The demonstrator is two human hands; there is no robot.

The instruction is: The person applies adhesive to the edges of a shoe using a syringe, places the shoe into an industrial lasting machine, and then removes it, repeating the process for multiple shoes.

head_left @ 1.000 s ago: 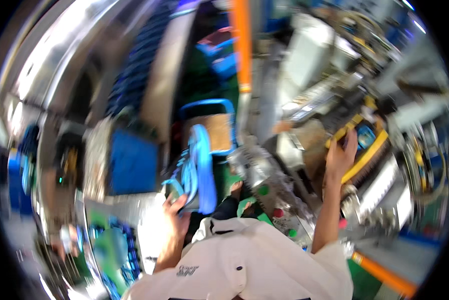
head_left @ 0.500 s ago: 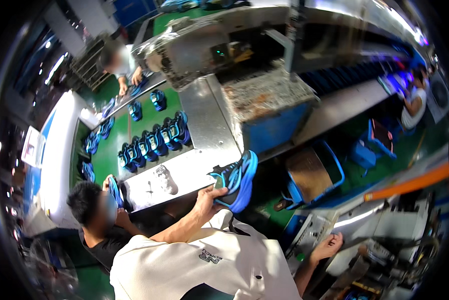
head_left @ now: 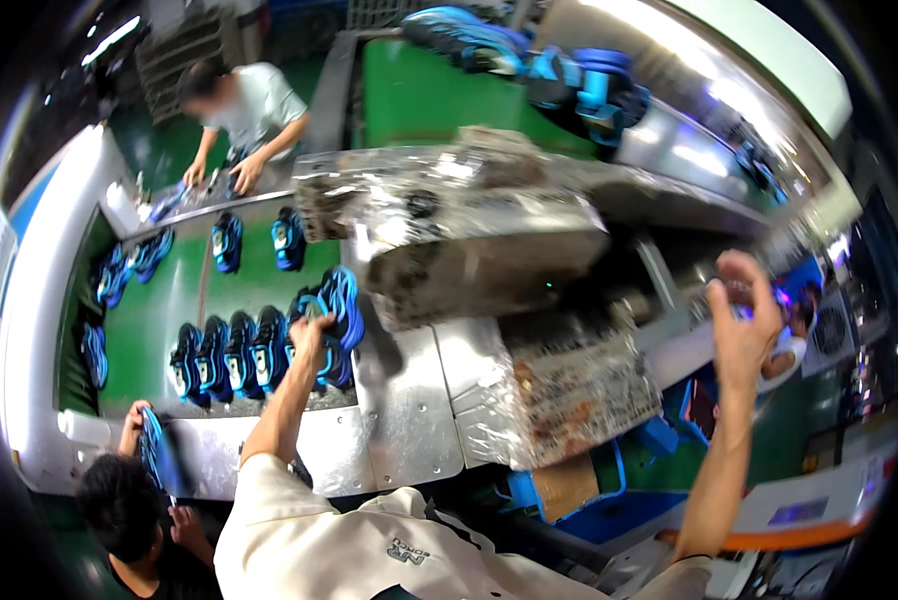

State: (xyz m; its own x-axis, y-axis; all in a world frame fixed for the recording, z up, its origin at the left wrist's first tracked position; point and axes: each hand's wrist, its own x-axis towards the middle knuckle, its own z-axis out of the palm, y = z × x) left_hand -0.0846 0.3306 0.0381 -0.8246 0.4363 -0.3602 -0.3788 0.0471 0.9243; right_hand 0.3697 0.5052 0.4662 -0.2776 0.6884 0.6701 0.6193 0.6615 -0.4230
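A blue and black sports shoe (head_left: pixel 342 305) is in the grip of my left hand (head_left: pixel 310 338), at the right end of a row on the green conveyor belt. The fingers close on its ankle opening. Beside it in that row stand several more blue and black shoes (head_left: pixel 239 350), side by side. My right hand (head_left: pixel 749 325) is raised at the right, beyond the plastic-wrapped machine, thumb and fingers apart and curved. I see nothing held in it.
A plastic-wrapped metal machine (head_left: pixel 479 260) spans the middle. A metal plate (head_left: pixel 409 400) edges the belt (head_left: pixel 169 330). One co-worker (head_left: pixel 264 110) handles a shoe across the belt; another (head_left: pixel 124 510) at lower left holds one up. More shoes (head_left: pixel 589 85) lie on the far belt.
My left hand has carried the shoe from in front of me out to the row on the belt. My right hand has risen from low at the right. The view has shifted.
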